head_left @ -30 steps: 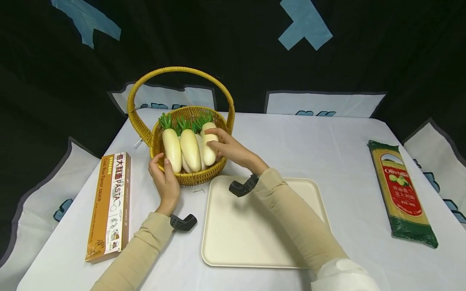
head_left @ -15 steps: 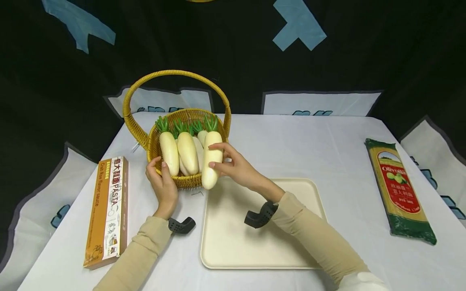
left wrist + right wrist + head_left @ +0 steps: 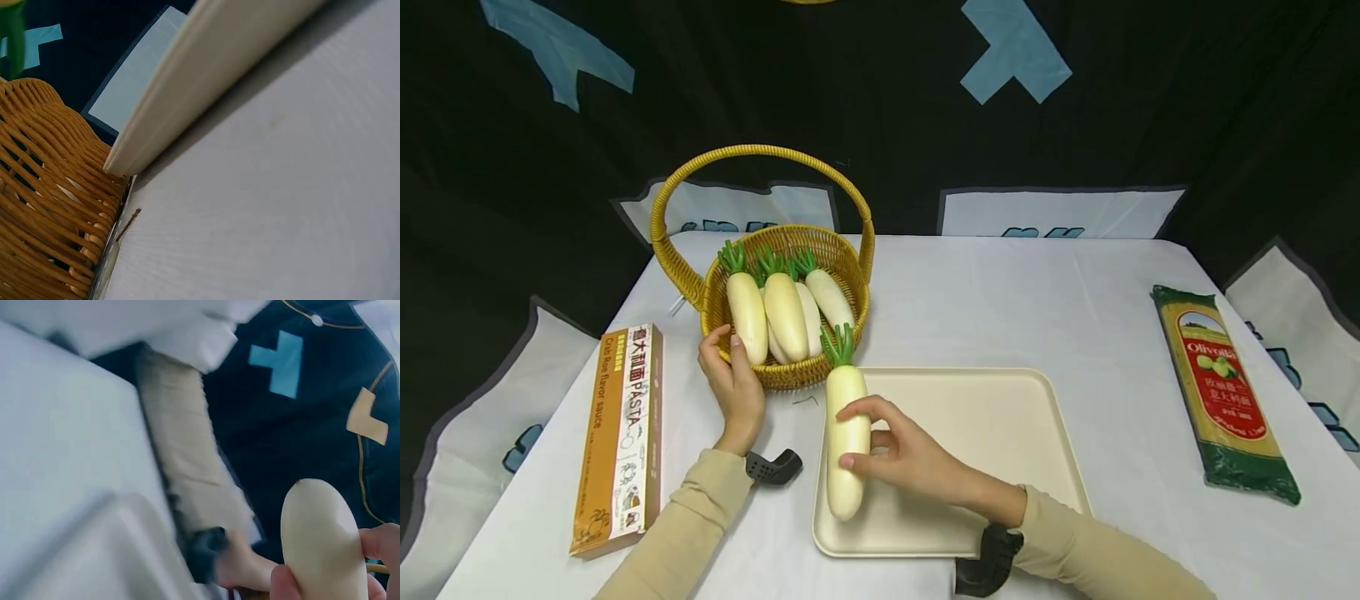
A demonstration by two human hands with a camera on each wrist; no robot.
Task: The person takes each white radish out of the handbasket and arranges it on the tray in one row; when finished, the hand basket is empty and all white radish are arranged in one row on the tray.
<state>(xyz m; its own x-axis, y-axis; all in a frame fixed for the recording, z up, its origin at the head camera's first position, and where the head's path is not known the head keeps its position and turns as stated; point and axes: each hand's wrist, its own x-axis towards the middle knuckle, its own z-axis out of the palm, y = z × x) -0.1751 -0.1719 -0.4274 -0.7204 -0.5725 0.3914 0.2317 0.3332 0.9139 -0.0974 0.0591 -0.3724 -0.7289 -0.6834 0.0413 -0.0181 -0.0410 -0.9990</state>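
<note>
My right hand (image 3: 913,450) pinches a white radish (image 3: 846,387) with green leaf stubs between thumb and fingers. It is held upright in the head view, over the left part of a cream tray (image 3: 973,417). The right wrist view shows the rounded tip of the radish (image 3: 319,544) between fingertips. My left hand (image 3: 736,392) grips the near left rim of a yellow wicker basket (image 3: 790,377), thumb inside. Several more white radishes (image 3: 786,317) lie in the basket. In the left wrist view the basket's woven side (image 3: 50,187) shows, but the left hand does not.
At left lies an orange and white pasta box (image 3: 617,442). A green and yellow pasta packet (image 3: 1225,392) lies at far right. The basket's tall handle (image 3: 767,151) arches above it. A black curtain (image 3: 880,100) hangs behind the white table (image 3: 1135,333).
The right hand has lifted one radish out of the basket and carried it toward me, over the tray's left side. The left hand has stayed on the basket rim.
</note>
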